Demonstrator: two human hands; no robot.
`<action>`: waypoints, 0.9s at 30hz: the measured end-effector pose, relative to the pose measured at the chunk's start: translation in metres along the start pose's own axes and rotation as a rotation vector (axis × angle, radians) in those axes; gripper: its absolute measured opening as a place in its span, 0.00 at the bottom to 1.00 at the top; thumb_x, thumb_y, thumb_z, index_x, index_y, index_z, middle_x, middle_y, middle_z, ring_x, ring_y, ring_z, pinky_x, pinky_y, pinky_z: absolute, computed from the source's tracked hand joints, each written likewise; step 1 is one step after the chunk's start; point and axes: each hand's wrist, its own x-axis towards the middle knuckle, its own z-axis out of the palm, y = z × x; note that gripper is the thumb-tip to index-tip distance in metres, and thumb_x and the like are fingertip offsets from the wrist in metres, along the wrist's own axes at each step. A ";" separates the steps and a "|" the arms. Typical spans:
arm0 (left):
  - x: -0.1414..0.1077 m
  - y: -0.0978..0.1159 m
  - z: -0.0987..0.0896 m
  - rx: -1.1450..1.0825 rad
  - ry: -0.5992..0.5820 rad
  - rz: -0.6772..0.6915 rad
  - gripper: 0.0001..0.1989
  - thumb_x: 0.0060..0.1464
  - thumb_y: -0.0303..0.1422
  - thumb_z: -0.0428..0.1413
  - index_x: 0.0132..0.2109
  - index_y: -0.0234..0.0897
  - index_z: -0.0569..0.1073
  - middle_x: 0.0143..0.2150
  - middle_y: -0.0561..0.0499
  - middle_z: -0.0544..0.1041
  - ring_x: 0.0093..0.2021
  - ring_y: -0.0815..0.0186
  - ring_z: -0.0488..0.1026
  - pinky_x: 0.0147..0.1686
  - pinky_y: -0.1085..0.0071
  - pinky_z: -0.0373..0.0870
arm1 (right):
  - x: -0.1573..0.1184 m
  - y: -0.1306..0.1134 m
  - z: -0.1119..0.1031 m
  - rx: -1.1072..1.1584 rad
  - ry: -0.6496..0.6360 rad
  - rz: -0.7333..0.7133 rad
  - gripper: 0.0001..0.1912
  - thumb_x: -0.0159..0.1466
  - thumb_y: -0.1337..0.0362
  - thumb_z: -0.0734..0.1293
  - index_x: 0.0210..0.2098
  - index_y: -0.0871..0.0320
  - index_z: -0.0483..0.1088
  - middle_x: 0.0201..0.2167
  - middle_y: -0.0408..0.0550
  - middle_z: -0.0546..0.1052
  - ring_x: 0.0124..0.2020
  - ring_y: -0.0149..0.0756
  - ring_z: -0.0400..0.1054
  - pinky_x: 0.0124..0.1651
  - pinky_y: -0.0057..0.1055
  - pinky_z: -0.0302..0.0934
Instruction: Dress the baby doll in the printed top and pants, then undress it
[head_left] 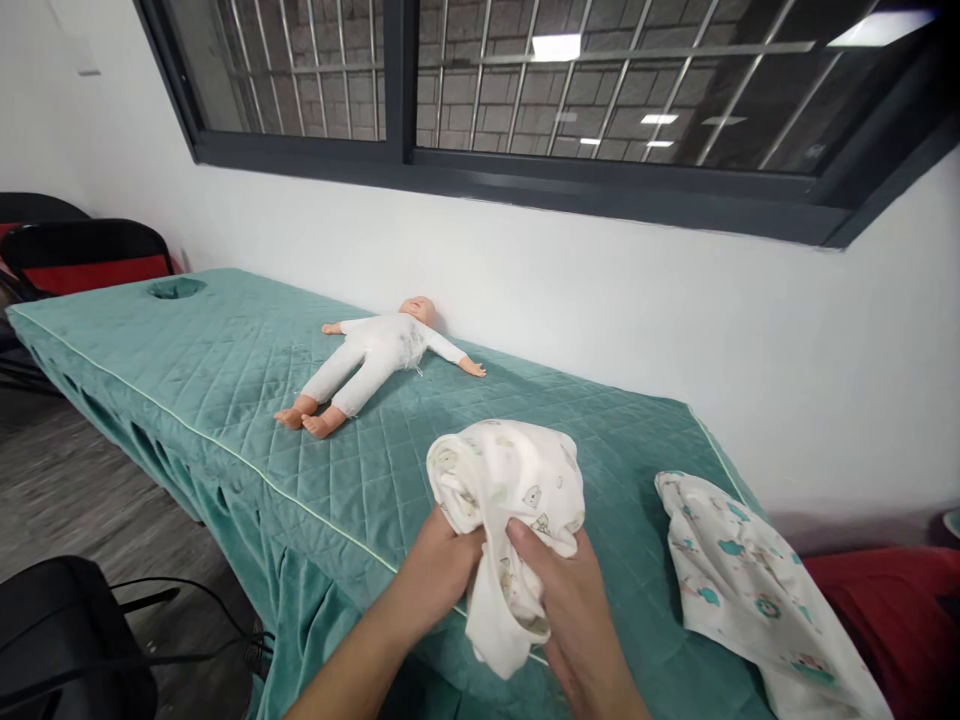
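A white cloth with small printed figures [525,475] is bunched and partly rolled above the near edge of the green quilted bed cover [622,450]. My left hand [442,565] is closed on its lower left side, and my right hand [574,590] grips its lower right side, thumb on top. A loose flap of the cloth hangs between the two hands. Beyond them a baby doll [382,350] in white clothing lies on its back, arms spread, feet toward the bed's near side.
A second white cloth with teal prints [750,590] lies at the bed's right end, beside something red [892,600]. Wall and barred window stand behind. Chairs [94,255] are at far left; a black object [67,640] with cables is at lower left.
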 end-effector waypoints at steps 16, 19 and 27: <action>-0.013 -0.027 0.003 -0.469 -0.282 -0.290 0.36 0.57 0.58 0.51 0.63 0.39 0.67 0.62 0.39 0.72 0.64 0.50 0.67 0.63 0.52 0.60 | 0.023 -0.002 -0.034 -0.056 0.128 -0.108 0.39 0.52 0.56 0.76 0.60 0.53 0.64 0.47 0.51 0.79 0.44 0.48 0.76 0.44 0.42 0.72; -0.014 -0.018 0.009 -0.454 -0.268 -0.230 0.35 0.58 0.55 0.52 0.67 0.44 0.62 0.66 0.40 0.67 0.66 0.50 0.64 0.63 0.51 0.59 | 0.027 0.006 -0.049 -0.431 0.240 -0.411 0.30 0.55 0.59 0.72 0.58 0.52 0.67 0.50 0.51 0.77 0.51 0.51 0.71 0.53 0.47 0.67; -0.007 -0.030 0.028 -0.431 -0.141 -0.120 0.38 0.57 0.42 0.60 0.70 0.48 0.54 0.67 0.44 0.66 0.65 0.54 0.65 0.64 0.57 0.61 | 0.023 0.047 -0.051 -0.998 -0.009 -1.210 0.31 0.63 0.76 0.58 0.62 0.47 0.62 0.71 0.49 0.54 0.69 0.52 0.50 0.63 0.57 0.55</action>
